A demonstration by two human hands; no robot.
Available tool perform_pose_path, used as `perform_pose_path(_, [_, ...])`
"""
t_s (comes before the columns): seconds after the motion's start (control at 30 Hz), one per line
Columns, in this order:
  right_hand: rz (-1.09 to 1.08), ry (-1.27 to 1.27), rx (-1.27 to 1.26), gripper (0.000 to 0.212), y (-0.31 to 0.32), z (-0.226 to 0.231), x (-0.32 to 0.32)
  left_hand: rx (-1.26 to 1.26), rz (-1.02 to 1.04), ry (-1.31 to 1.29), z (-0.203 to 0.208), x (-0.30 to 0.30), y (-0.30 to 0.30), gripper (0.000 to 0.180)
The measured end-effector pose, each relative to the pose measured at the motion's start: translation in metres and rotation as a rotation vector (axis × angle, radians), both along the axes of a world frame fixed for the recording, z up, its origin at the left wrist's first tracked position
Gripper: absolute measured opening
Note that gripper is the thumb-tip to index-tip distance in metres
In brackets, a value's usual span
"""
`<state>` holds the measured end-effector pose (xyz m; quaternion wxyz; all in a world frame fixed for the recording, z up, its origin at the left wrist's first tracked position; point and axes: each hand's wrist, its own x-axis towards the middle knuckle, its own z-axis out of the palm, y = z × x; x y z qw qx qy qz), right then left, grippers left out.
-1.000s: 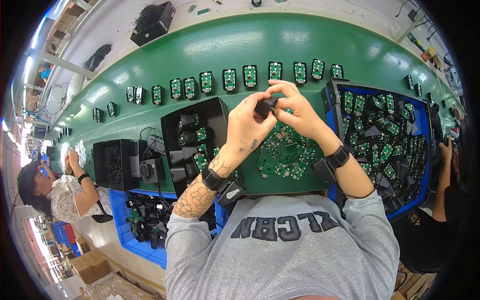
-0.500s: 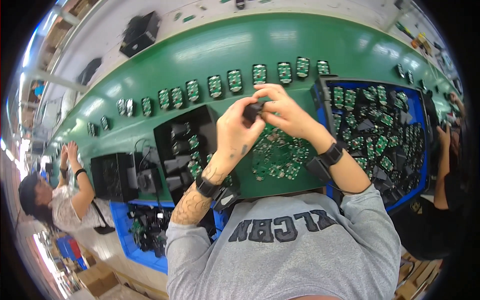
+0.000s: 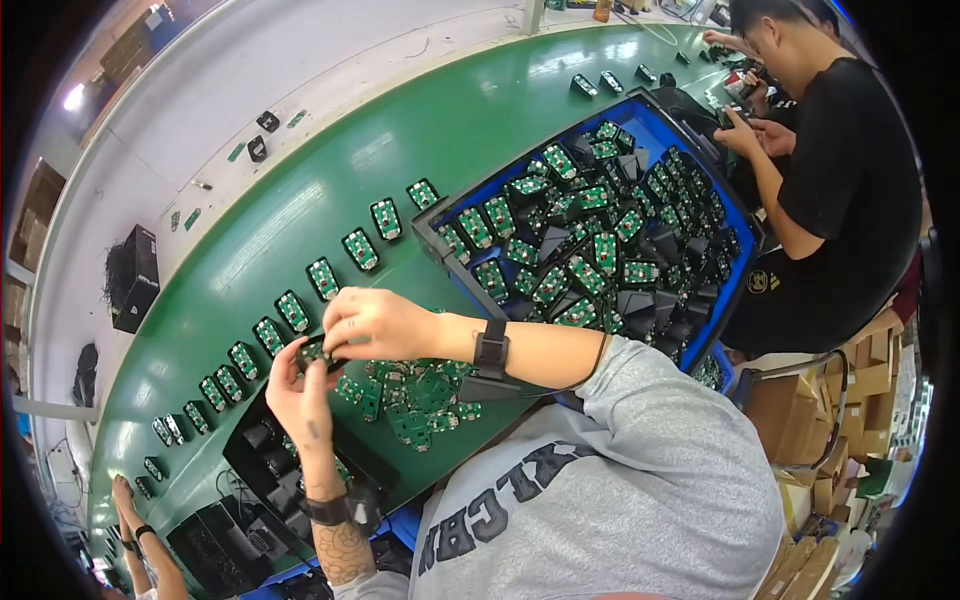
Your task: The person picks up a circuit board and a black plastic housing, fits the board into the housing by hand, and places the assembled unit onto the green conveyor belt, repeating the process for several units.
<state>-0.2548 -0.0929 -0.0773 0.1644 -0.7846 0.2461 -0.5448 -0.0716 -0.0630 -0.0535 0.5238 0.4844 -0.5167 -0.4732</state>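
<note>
My left hand (image 3: 298,395) is closed round a small black plastic housing with a green circuit board (image 3: 313,351) in it, over the green bench. My right hand (image 3: 375,325) pinches at the upper right edge of the same housing, its fingers bent and partly hiding it. Just to the right and below my hands lies a loose pile of bare green circuit boards (image 3: 415,405). Beyond my hands, a slanting row of black housings with circuit boards (image 3: 291,312) stands along the bench.
A large blue-lined black tray (image 3: 735,290) heaped with housings and boards sits at the right. Near my left forearm is a black box (image 3: 240,455) of parts. A co-worker in black (image 3: 840,160) works beyond the tray; another person's arms (image 3: 140,540) show at lower left.
My view has swung to the right, so the tray and the co-worker at the right show more fully. Both hands still hold the housing, which now shows its green board.
</note>
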Motion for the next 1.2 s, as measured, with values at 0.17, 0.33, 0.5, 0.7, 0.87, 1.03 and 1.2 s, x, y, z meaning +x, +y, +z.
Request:
perform_pose_path(0.17, [0.169, 0.015, -0.097, 0.023, 0.005, -0.001, -0.001, 0.427, -0.131, -0.137, 0.020, 0.031, -0.016, 0.037])
perform_pose_path(0.33, [0.192, 0.142, -0.141, 0.022, 0.007, 0.001, -0.004, 0.528, -0.206, -0.114, 0.018, 0.040, -0.016, 0.037])
perform_pose_path(0.5, [0.080, 0.093, -0.104, 0.013, 0.009, 0.004, 0.001, 0.365, -0.249, -0.135, 0.015, 0.028, -0.017, 0.021])
perform_pose_path(0.7, [-0.102, -0.172, 0.617, 0.013, 0.002, -0.012, 0.003, -0.146, 0.011, -0.182, 0.000, -0.011, 0.007, 0.031])
perform_pose_path(0.87, [-0.203, -0.159, 0.540, 0.015, 0.005, -0.007, 0.010, -0.127, 0.108, -0.197, -0.005, -0.014, 0.008, 0.032])
perform_pose_path(1.03, [-0.226, -0.205, 0.587, 0.012, 0.013, -0.001, 0.004, -0.108, 0.101, -0.221, -0.002, -0.022, 0.003, 0.033])
perform_pose_path(1.2, [-0.151, -0.155, 0.544, 0.014, 0.018, 0.000, 0.014, -0.104, 0.119, -0.072, -0.010, -0.019, 0.006, 0.034])
